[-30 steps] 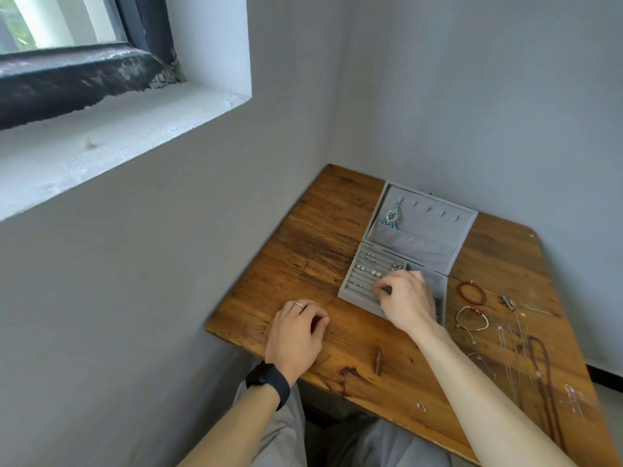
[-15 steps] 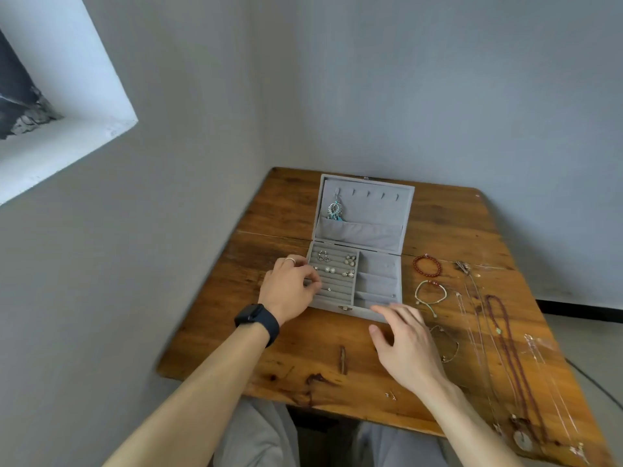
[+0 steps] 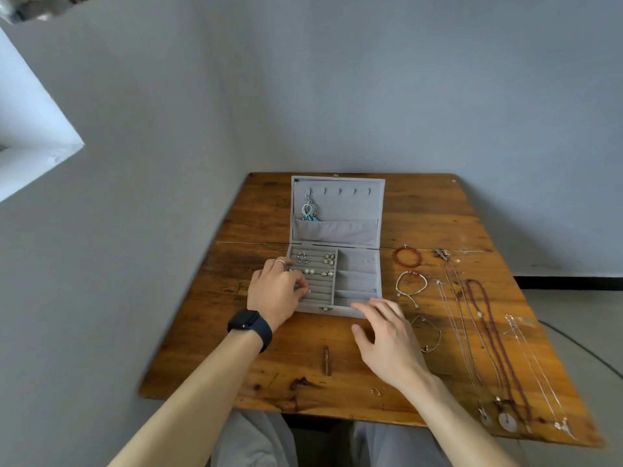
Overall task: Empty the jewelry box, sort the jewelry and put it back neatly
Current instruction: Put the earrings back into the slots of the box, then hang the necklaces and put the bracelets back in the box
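Now, at jewelry box (image 3: 337, 310) edges: left hand (image 3: 274, 291) tight on a stud (image 3: 308, 291), right hand (image 3: 387, 335) spread, empty.

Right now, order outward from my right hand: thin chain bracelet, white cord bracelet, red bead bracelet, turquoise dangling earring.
1. Thin chain bracelet, beside right hand.
2. White cord bracelet, beyond.
3. Red bead bracelet, farther back.
4. Turquoise dangling earring, lid.

Three bracelets (image 3: 393, 257), perhaps four necklaces (image 3: 493, 326)

Soft daylight from the upper left, faint shadows, sharp centre, wide-angle stretching and blur at edges.
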A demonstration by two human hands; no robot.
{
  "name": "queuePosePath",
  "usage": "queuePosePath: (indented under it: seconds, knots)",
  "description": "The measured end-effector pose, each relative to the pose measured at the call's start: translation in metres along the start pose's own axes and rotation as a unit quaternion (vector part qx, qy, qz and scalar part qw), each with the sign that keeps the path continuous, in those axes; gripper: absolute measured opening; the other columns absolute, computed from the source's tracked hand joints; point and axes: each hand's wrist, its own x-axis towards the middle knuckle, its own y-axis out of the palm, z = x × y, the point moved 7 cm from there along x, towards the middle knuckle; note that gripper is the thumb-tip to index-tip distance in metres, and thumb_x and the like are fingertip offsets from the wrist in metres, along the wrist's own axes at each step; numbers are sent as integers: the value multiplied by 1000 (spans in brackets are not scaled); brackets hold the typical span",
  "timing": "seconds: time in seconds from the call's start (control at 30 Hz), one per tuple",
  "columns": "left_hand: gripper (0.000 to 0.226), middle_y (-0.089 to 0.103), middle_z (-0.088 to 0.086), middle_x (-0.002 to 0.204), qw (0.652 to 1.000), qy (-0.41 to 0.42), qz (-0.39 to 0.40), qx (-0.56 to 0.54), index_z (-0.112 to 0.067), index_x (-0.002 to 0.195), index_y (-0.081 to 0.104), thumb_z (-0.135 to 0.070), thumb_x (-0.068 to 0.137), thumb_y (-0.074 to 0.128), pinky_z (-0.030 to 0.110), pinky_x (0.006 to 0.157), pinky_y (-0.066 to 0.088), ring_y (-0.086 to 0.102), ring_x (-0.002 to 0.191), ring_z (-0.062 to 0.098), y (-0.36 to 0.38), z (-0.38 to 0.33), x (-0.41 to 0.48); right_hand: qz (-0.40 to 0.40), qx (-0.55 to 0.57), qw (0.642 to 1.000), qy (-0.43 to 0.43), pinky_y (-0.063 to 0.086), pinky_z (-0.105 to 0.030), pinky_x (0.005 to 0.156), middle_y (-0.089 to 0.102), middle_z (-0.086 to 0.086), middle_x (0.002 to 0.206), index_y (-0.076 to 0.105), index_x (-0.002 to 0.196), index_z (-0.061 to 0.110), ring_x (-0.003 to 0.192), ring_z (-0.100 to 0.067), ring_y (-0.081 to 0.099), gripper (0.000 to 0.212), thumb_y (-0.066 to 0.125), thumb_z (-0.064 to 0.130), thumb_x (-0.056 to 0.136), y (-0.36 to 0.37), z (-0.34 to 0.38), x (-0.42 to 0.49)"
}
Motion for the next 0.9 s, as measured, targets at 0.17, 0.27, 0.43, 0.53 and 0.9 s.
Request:
queuePosePath:
  seconds: [0.17,0.27,0.43,0.53,0.9]
  knots:
    - [9,63,0,131,994,71,-54,70,-25,91,79,-30,88,73,43,94,46,53,125,24,-4,-13,-9,-1,0,1000,-4,39,-29,106,56,7,135,57,135,27,134,-11,40,41,61,32,95,1,0,-1]
    - [6,69,2,122,985,118,-79,96,-24,85,81,-24,84,75,42,87,51,61,115,25,-7,-16,-14,0,-7,1000,-12,39,-29,106,55,7,136,56,136,26,135,-10,38,42,60,31,95,0,1,-2]
    - [24,65,2,130,983,143,-60,98,-25,104,79,-21,85,64,42,93,50,59,119,23,-9,-12,-22,2,-10,1000,-9,40,-31,105,54,7,137,55,137,26,136,-10,37,43,60,31,95,1,1,-3]
    - [29,62,2,135,990,114,-46,72,-22,114,75,-20,89,60,42,96,49,56,124,23,-9,-5,-26,3,-9,1000,-7,41,-32,104,54,6,137,55,137,26,136,-11,37,43,60,30,94,1,1,-3]
    - [32,54,2,143,994,92,-22,51,-26,119,72,-30,95,53,41,103,43,47,132,22,-3,-5,-31,24,3,1000,-19,34,-29,110,51,8,143,52,141,26,140,-8,33,46,58,31,96,-1,1,-3]
